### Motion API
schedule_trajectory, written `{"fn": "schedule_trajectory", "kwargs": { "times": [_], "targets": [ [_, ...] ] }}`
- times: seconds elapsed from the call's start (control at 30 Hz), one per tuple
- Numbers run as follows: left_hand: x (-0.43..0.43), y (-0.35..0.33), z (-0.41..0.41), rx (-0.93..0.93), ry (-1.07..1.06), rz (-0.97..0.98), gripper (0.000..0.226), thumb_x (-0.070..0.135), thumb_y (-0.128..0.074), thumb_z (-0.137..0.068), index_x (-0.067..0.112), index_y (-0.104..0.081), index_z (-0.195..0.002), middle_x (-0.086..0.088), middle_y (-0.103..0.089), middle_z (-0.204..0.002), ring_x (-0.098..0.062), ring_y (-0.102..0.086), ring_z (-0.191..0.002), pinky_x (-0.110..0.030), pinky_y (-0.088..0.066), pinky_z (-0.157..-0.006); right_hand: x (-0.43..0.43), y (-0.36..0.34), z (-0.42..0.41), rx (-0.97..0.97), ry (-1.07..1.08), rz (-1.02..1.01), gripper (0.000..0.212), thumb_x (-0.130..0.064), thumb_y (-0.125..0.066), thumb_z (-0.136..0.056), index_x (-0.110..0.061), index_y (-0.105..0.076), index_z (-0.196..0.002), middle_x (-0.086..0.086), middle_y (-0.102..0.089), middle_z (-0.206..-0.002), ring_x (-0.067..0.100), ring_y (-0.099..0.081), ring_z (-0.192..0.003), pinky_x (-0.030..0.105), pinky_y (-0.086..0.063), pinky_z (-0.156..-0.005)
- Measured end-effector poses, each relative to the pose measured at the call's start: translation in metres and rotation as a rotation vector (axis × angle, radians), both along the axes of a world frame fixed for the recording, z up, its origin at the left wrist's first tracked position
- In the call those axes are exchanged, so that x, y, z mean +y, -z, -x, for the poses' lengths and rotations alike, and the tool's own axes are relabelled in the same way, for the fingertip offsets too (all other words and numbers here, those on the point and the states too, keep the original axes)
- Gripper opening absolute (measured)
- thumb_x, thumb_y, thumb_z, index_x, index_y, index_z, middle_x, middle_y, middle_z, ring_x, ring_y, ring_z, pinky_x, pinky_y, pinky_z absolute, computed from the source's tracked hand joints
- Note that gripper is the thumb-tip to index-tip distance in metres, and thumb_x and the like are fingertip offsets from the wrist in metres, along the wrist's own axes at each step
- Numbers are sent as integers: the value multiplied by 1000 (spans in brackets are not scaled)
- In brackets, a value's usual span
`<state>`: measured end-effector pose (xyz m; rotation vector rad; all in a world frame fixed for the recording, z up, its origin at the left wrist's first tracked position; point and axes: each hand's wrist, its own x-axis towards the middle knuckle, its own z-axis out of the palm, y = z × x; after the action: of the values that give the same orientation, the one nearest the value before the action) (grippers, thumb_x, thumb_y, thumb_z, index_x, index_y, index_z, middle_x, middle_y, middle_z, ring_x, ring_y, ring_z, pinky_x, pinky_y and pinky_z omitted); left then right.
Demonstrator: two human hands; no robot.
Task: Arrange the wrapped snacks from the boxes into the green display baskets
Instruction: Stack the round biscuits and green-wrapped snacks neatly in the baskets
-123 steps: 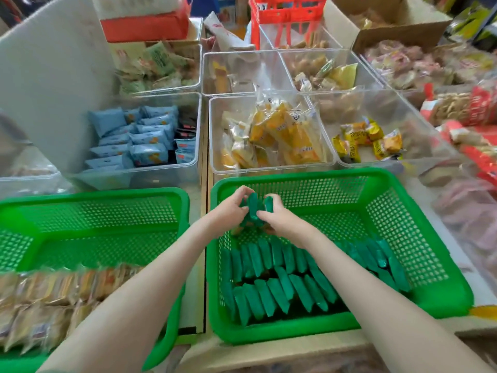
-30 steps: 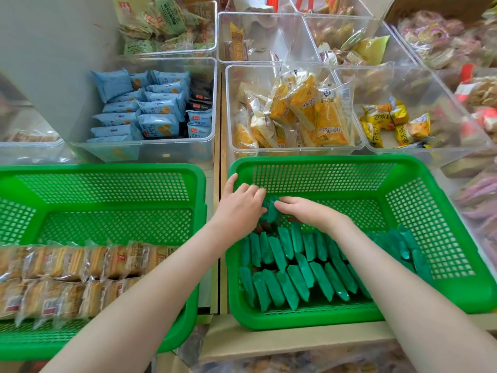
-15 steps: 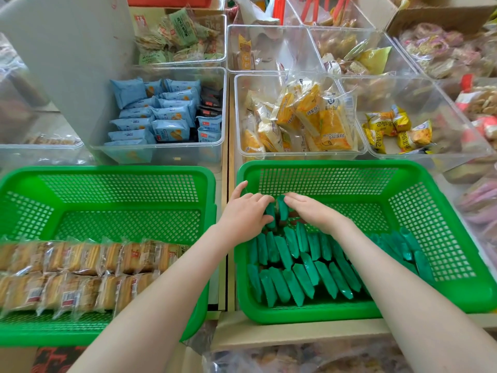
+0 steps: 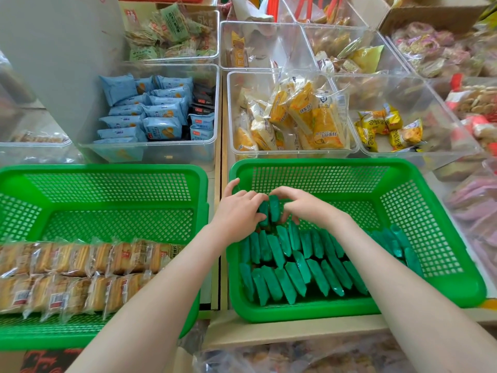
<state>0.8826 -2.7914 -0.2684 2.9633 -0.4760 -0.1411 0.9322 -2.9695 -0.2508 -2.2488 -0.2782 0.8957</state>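
The left hand (image 4: 238, 215) and the right hand (image 4: 309, 208) meet inside the right green basket (image 4: 309, 164). Between them they hold a few green snacks (image 4: 271, 210) standing upright, just above the basket floor. The fingers (image 4: 248, 196) of both hands are curled and clamped on these snacks from each side.

Closer to the person, 2 rows of green wrapped snacks (image 4: 295, 267) lie side by side in the same basket. A small pile of green snacks (image 4: 398, 243) leans on its right wall.

The left green basket (image 4: 102, 169) sits just beside it on the counter (image 4: 295, 332). It holds 2 rows of biscuit packs (image 4: 80, 273) in clear wrappers.

Behind the baskets are clear bins (image 4: 150, 154) with blue packs (image 4: 150, 114) and yellow cake packs (image 4: 304, 114).
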Motion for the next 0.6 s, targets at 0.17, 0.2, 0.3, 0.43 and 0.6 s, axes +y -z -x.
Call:
{"fn": "schedule_trajectory", "kwargs": {
  "times": [0.17, 0.2, 0.3, 0.43, 0.6],
  "targets": [
    [0, 0, 0, -10, -2, 16, 43, 45, -45, -97, 29, -45, -136, 9, -59, -128, -15, -50, -123, -41, 4, -118, 1, 1, 3, -8, -206, 162, 70, -15, -60, -90, -26, -23, -148, -1, -52, -120, 13, -53, -84, 25, -43, -71],
    [0, 0, 0, -11, -3, 17, 43, 45, -45, -97, 28, -45, -136, 10, -59, -128, -15, -50, -123, -41, 4, -118, 3, 2, 5, -73, -208, 150, 68, -17, -64, -89, -21, -28, -146, 0, -51, -127, 13, -54, -99, 22, -41, -79],
    [-1, 1, 0, -25, -11, 28, 44, 45, -46, -96, 26, -45, -136, 8, -59, -128, -15, -50, -123, -39, 5, -117, 2, 6, 7, -184, -173, 105, 61, -24, -71, -85, -21, -41, -138, 0, -49, -119, 17, -47, -118, 23, -35, -88],
    [0, 1, -2, -16, -4, 49, 44, 47, -46, -96, 26, -46, -135, 9, -59, -128, -15, -50, -124, -39, 4, -117, -6, 12, 4, 2, -227, 182, 72, -27, -66, -86, -38, -27, -146, -1, -46, -139, 16, -47, -121, 36, -41, -102],
    [3, 0, -2, 23, 36, 12, 51, 59, -38, -94, 29, -46, -134, 10, -58, -129, -14, -46, -127, -41, 4, -118, 10, 7, 3, 81, -312, 387, 82, -17, -52, -93, -35, 3, -152, -2, -50, -126, 17, -54, -77, 31, -46, -67]
  ]
}}
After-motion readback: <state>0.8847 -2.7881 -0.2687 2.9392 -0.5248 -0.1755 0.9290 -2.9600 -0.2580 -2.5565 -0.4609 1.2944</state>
